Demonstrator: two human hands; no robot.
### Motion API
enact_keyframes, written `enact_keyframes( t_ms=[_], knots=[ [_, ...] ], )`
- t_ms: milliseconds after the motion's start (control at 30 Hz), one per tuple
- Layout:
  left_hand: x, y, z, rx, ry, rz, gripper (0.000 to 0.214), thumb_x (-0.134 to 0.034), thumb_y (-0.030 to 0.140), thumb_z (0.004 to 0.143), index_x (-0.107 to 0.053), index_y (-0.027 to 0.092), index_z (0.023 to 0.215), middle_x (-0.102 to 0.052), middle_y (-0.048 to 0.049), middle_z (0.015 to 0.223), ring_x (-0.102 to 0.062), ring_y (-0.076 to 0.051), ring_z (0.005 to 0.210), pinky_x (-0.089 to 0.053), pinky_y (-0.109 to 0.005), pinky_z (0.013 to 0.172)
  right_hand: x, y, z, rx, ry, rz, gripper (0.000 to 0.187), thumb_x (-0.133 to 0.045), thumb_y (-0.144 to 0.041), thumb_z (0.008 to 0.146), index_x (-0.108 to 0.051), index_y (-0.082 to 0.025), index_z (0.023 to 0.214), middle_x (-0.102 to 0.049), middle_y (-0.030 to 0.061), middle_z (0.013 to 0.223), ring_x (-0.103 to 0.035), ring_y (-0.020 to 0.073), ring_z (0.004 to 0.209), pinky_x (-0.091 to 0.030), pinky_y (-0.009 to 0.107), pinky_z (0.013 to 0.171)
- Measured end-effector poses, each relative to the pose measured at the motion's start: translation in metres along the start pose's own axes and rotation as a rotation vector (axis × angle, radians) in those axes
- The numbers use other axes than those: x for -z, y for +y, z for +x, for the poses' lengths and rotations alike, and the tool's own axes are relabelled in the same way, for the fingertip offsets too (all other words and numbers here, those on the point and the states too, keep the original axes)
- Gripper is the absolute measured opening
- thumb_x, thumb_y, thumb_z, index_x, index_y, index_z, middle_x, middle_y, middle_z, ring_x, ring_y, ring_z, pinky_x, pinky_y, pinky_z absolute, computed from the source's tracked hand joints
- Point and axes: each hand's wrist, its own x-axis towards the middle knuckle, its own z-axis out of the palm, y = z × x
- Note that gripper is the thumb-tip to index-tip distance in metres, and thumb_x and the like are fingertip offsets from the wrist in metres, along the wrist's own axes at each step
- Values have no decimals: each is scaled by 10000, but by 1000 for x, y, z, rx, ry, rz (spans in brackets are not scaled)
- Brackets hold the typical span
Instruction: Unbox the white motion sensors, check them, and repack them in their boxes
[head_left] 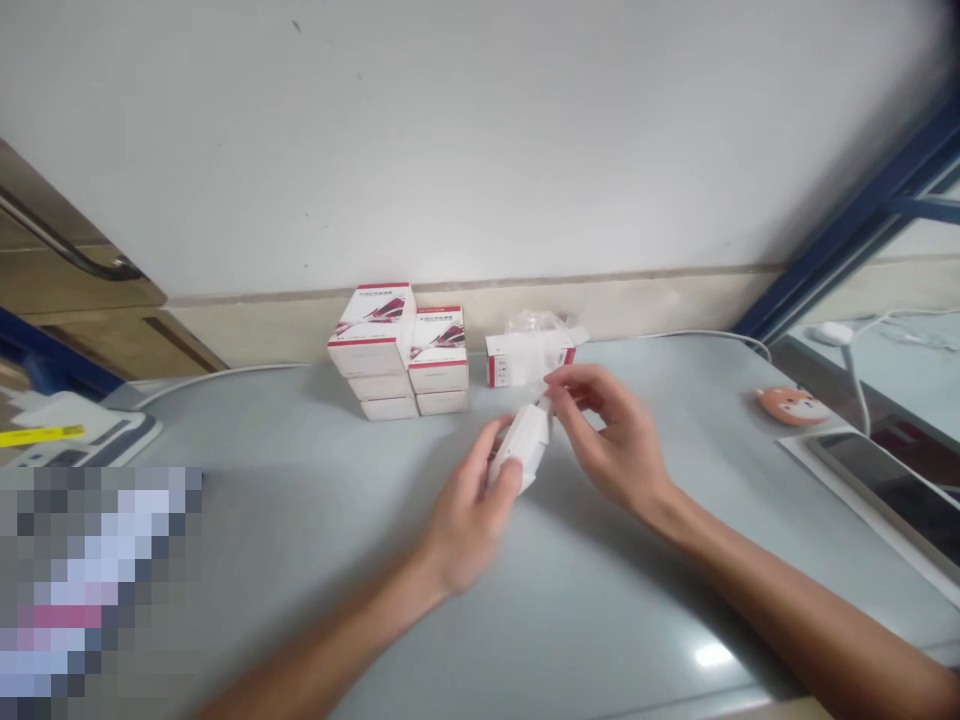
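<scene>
Over the middle of a pale grey table, my left hand grips a small white box, fingers wrapped round its lower end. My right hand is at the box's upper end, thumb and fingers pinched on a flap or a thin clear wrapper there; I cannot make out which. Just behind the hands lies a white and red box with crumpled clear plastic on top of it.
Two stacks of white and red boxes stand against the wall. A white cable runs along the back edge. An orange round object and a tablet-like screen lie at right. A scale-like device sits at left.
</scene>
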Motion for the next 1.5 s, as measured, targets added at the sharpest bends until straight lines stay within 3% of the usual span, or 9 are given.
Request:
enact_keyframes(
  t_ms=[300, 433, 667, 833, 1000, 1100, 1200, 1333, 1500],
  knots=[
    [9, -6, 4, -192, 140, 476, 560, -560, 383, 997, -462, 320, 1544, -562, -83, 1537, -580, -320, 1322, -485, -445, 1055, -2, -7, -2, 6, 12, 144, 54, -607, -248, 1030, -659, -255, 1042, -698, 7, 968, -688, 146, 740, -601, 349, 716],
    [8, -4, 2, -202, 176, 569, 578, -578, 364, 968, -458, 332, 1532, -574, -86, 1526, -612, -332, 1298, -521, -456, 1001, -4, -13, -9, 24, 13, 160, 88, -602, -208, 1030, -665, -263, 1057, -686, 11, 972, -672, 152, 782, -584, 350, 727],
    [7, -1, 2, -182, 167, 421, 456, -573, 355, 986, -525, 338, 1440, -661, -65, 1311, -666, -272, 1093, -516, -405, 908, -7, -18, -16, 58, -9, 175, 117, -607, -185, 1032, -670, -276, 1069, -669, 8, 956, -649, 158, 819, -558, 345, 731],
    [9, -1, 5, -177, 162, 113, 358, -575, 418, 1004, -558, 298, 1341, -690, -43, 1157, -649, -212, 952, -507, -344, 848, -11, -16, -19, 119, -67, 128, 125, -600, -193, 1040, -648, -290, 1103, -683, 16, 1030, -663, 166, 941, -554, 326, 772],
    [11, 0, 10, -70, 12, -243, 308, -522, 444, 1017, -582, 249, 1248, -736, -59, 1099, -674, -205, 844, -514, -335, 747, -14, -11, -22, -86, -48, 198, 120, -591, -357, 1061, -597, -310, 1171, -633, 29, 1144, -655, 179, 970, -571, 354, 810],
    [12, -2, 13, -41, -114, -418, 339, -499, 441, 1036, -598, 239, 1288, -744, -89, 1204, -724, -254, 946, -543, -379, 811, -13, -11, -16, -343, -116, 306, 262, -618, -506, 1030, -552, -308, 1190, -653, 18, 1091, -663, 174, 836, -590, 366, 757],
    [16, -8, 19, -75, -141, -457, 355, -504, 432, 1056, -617, 260, 1345, -714, -78, 1354, -689, -287, 1184, -522, -404, 970, -10, -10, -8, -472, -285, 400, 338, -601, -571, 1020, -604, -273, 1180, -706, 47, 1124, -705, 202, 883, -604, 414, 863],
    [23, -18, 30, -139, -108, -299, 402, -598, 415, 1027, -665, 260, 1392, -642, -57, 1507, -533, -308, 1435, -384, -412, 1191, -4, -1, -2, -387, -269, 385, 363, -693, -551, 969, -654, -273, 1200, -723, 75, 1252, -702, 266, 1117, -563, 461, 1012],
    [25, -20, 35, -150, -16, -159, 431, -656, 380, 984, -685, 225, 1385, -691, -72, 1452, -536, -331, 1439, -386, -424, 1203, 4, 6, 3, -309, -348, 241, 333, -744, -513, 943, -684, -288, 1181, -711, 73, 1319, -691, 283, 1162, -590, 465, 970]
  ],
)
